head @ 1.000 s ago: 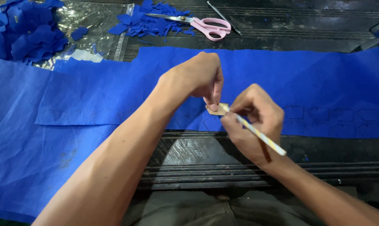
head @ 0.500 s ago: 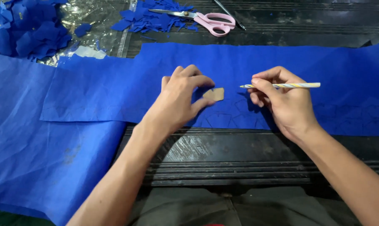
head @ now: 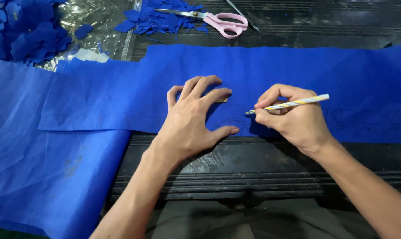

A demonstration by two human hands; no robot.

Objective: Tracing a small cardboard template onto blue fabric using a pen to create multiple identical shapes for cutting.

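A small tan template [head: 221,100] is being pressed onto the blue fabric [head: 120,97] under the left hand's [head: 189,121] spread fingers; just to its right, a striped pencil [head: 293,103] is being pinched by the right hand [head: 293,119], its tip aimed leftward at the template.

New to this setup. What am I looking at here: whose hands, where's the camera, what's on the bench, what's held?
No machine here: these are one person's two bare hands, filmed by a camera worn on their head, looking down. The left hand lies spread on a long strip of blue fabric, pinning a small tan piece under the fingertips. The right hand holds a striped pencil, tip down on the fabric beside that piece. Further back lie pink-handled scissors among blue scraps, and a pile of cut blue pieces at far left. Everything rests on a dark bench.
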